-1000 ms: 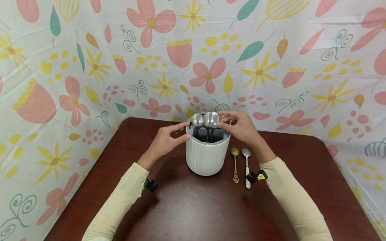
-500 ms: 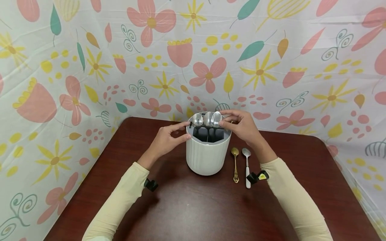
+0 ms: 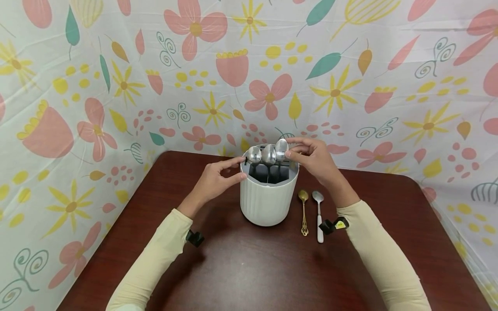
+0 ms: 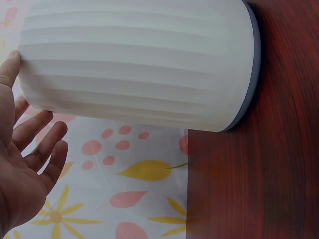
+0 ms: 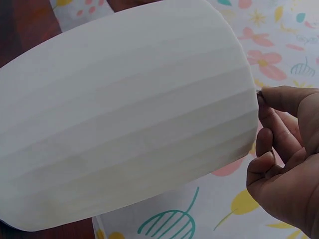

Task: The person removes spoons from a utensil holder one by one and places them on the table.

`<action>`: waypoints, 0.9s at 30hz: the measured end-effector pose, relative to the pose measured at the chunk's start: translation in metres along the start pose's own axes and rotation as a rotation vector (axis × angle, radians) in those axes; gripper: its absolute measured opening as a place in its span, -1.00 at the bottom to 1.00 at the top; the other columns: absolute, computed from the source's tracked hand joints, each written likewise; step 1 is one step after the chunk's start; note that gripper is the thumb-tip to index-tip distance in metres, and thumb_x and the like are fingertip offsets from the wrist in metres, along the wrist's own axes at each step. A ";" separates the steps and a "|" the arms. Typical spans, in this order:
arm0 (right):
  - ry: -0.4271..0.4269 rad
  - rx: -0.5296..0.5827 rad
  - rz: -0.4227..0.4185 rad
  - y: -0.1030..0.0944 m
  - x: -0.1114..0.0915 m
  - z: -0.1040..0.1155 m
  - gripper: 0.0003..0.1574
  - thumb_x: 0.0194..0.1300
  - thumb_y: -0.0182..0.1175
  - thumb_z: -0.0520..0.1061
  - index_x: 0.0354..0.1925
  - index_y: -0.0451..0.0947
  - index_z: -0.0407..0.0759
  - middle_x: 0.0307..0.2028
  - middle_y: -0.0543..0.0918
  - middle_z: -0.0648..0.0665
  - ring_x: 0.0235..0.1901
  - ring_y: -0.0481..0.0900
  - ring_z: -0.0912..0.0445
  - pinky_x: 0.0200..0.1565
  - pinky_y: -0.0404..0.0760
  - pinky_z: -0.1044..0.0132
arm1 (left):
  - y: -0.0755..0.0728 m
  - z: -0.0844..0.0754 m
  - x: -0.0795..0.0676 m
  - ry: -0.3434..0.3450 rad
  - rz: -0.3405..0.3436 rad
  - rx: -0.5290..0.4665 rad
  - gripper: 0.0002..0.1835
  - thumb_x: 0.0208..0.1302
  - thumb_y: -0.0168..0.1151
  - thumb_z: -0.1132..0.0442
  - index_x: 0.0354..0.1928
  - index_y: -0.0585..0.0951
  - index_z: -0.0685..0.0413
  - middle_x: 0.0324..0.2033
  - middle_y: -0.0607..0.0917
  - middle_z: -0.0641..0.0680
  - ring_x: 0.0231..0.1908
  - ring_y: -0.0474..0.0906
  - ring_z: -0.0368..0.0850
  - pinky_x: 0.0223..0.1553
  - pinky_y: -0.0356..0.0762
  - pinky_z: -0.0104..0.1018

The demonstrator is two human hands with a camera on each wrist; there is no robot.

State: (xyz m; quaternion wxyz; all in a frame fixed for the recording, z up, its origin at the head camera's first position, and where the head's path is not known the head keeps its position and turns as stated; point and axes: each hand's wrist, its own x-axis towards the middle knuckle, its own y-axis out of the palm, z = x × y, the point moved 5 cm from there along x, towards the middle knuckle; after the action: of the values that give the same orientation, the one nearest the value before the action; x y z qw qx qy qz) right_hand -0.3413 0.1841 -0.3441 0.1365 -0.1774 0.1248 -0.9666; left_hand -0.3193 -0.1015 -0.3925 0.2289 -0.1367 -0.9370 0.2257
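Note:
A white ribbed utensil holder with a dark divided inside stands on the table. Several metal spoons stand in it bowl-up, among them the left spoon and the middle spoon. My right hand pinches the rightmost spoon beside its bowl, which sits higher than the others; its handle is hidden. With thumb and forefinger, my left hand touches the holder's left rim. In the left wrist view the left hand has its other fingers loosely extended. The holder's wall hides the pinched spoon in the right wrist view.
Right of the holder, a gold spoon with an ornate handle lies on the dark red-brown table. Next to it lies a spoon with a white handle. A floral cloth hangs behind and at both sides.
My right hand has shifted the rightmost spoon rightward, away from the middle spoon, and then raised it slightly. My left hand stays at the rim.

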 end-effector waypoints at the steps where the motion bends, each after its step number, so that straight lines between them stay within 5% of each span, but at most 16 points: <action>1: 0.000 0.009 -0.003 -0.001 0.000 0.001 -0.50 0.42 0.31 -0.20 0.26 0.55 -0.33 -0.31 0.78 0.06 -0.24 0.67 0.17 -0.25 0.60 0.38 | 0.000 -0.004 -0.001 -0.008 0.002 -0.006 -0.48 0.31 0.44 0.02 0.31 0.62 -0.30 0.15 0.70 -0.07 0.13 0.61 -0.14 0.17 0.55 -0.04; 18: -0.076 0.063 -0.089 -0.014 0.000 0.022 -0.54 0.39 0.31 -0.26 0.23 0.60 -0.30 -0.33 0.79 0.07 -0.22 0.71 0.16 -0.10 0.61 0.40 | 0.000 -0.001 0.000 0.020 -0.002 0.008 -0.47 0.29 0.44 -0.07 0.31 0.61 -0.38 0.14 0.70 -0.14 0.10 0.61 -0.21 0.13 0.58 -0.09; 27: -0.185 0.082 -0.114 -0.017 0.001 0.046 -0.59 0.35 0.32 -0.33 0.16 0.66 -0.26 -0.36 0.80 0.06 -0.45 0.54 0.22 -0.42 0.40 0.41 | -0.001 0.000 -0.001 0.019 -0.001 0.006 -0.46 0.30 0.43 -0.09 0.32 0.61 -0.37 0.15 0.70 -0.13 0.11 0.61 -0.18 0.14 0.57 -0.10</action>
State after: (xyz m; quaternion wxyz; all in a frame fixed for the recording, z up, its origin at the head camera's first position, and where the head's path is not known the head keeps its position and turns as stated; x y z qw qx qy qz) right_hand -0.3283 0.1911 -0.2975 0.0991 -0.2669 0.0620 -0.9566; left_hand -0.3187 -0.1024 -0.3920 0.2384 -0.1375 -0.9341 0.2272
